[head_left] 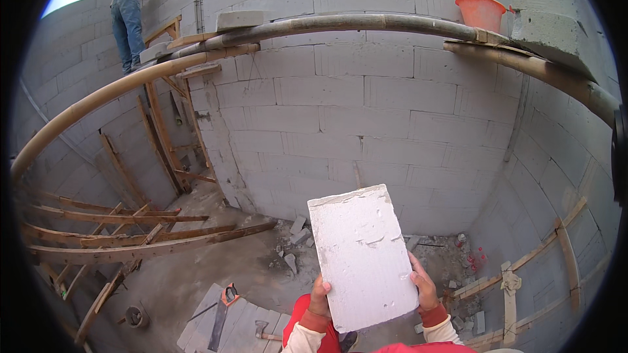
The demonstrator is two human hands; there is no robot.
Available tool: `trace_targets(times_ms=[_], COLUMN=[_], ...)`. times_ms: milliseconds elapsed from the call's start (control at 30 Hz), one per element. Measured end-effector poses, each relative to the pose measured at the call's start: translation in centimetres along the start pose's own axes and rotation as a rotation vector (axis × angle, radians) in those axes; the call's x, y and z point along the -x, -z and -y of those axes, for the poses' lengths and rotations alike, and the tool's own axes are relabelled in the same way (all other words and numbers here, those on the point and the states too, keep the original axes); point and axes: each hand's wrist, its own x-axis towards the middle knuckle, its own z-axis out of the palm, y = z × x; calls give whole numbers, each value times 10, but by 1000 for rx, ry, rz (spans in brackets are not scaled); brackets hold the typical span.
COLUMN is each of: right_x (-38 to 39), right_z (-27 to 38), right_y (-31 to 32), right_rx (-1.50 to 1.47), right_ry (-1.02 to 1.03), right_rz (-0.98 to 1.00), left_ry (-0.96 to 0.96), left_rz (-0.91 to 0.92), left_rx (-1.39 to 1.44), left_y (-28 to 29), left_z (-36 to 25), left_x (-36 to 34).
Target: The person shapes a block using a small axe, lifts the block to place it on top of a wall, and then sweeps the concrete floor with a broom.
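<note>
A white aerated concrete block (363, 258) is held up in front of me, its broad face toward me and slightly tilted. My left hand (319, 297) grips its lower left edge, and my right hand (425, 282) closes on the lower right edge. Part of the fingers of both hands is hidden behind the block. Below and to the left, a handsaw (221, 319) with an orange handle lies across light grey blocks (243, 320). A hatchet-like tool (265, 331) with a wooden handle rests nearby on the same blocks.
Bamboo poles (314, 23) cross overhead, with an orange bucket (481, 13) and a block (239, 19) up there. A co-worker (129, 16) stands high at the far left. Wooden frames (124, 219) fill the left, another frame (510, 294) the right. Rubble (297, 232) lies by the block wall (340, 131).
</note>
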Motion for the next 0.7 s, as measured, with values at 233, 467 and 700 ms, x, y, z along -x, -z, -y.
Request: trace_targets(times_ms=[233,467,700], right_x=[22,-68,-177], right_z=[44,55,149], right_y=[-12,22,75], right_rx=[1054,1666,1702], right_ry=[616,1087,1563], right_rz=[-188,-513,-622], left_ry=[-205,-285,-263], left_rz=[129,236,269], left_rx=[-124,18,163], left_y=[-70,-158,-227], left_z=[-31,-22,-24], left_x=[-75,-159,-241])
